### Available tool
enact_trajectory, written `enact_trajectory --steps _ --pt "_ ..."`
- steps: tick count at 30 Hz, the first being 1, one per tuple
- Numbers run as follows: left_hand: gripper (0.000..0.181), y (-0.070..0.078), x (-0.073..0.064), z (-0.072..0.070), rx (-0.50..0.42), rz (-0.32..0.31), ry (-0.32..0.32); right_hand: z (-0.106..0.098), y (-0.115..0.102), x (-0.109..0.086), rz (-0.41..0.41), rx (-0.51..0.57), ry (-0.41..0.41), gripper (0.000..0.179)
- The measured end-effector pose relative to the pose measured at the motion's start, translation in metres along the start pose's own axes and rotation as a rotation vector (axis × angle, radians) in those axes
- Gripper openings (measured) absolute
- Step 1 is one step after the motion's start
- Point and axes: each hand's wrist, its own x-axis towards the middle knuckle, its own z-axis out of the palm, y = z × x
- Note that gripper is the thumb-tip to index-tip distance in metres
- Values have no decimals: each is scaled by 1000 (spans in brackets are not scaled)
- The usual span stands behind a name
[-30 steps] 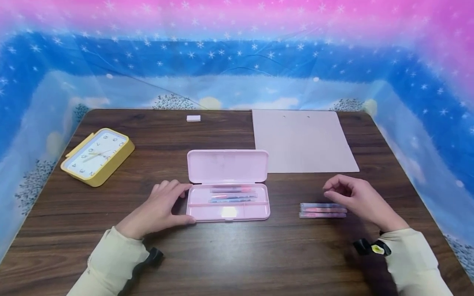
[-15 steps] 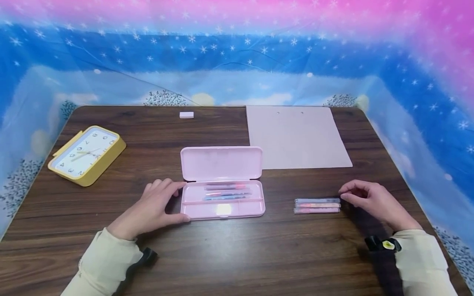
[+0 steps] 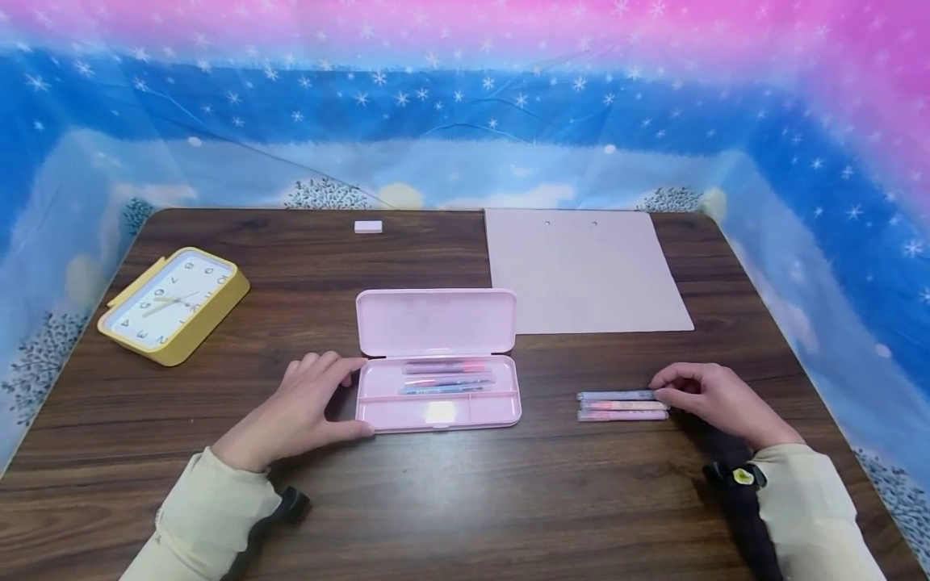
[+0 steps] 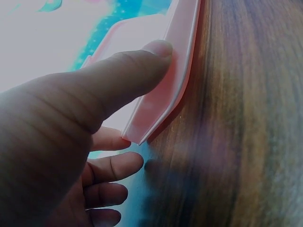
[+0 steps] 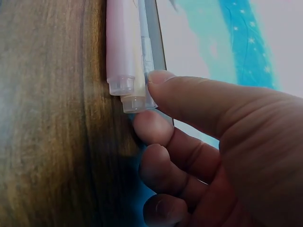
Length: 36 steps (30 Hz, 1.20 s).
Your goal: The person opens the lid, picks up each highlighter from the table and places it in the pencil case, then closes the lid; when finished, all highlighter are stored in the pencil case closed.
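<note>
A pink pencil case (image 3: 439, 412) lies with its lid swung back, several slim pens (image 3: 446, 379) in its long rear compartment. My left hand (image 3: 308, 407) grips its left end, thumb at the front corner and index finger at the back one; the left wrist view shows the thumb against the pink side wall (image 4: 177, 71). To the right, three pens lie side by side: a grey one (image 3: 613, 395), a peach one (image 3: 621, 406) and a pink one (image 3: 621, 415). My right hand (image 3: 715, 399) pinches the right end of the grey pen (image 5: 147, 56) between thumb and index finger.
A yellow alarm clock (image 3: 178, 307) lies at the left of the dark wooden table (image 3: 465, 500). At the back are a white eraser (image 3: 368, 227) and a pale clipboard-like sheet (image 3: 588, 274) with two small holes. A snowflake-patterned cloth (image 3: 450, 105) surrounds the table.
My right hand drew back right of the loose pens, then came left again onto the grey pen's end. My left hand keeps its grip on the case. The head view shifted slightly.
</note>
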Motion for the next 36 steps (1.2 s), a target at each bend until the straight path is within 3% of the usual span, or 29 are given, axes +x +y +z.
enact_trajectory --steps 8,22,29,36 --pt "83 0 -1 1 -10 8 17 -1 0 4 3 -14 -18 12" --pt "84 -1 -1 2 -7 1 10 -1 0 2 6 -24 19 10" --pt "83 -1 -1 1 -8 7 11 -8 -21 2 10 -29 60 18" --pt "82 -1 0 0 -7 -2 -2 -13 -54 10 -88 -42 137 13"
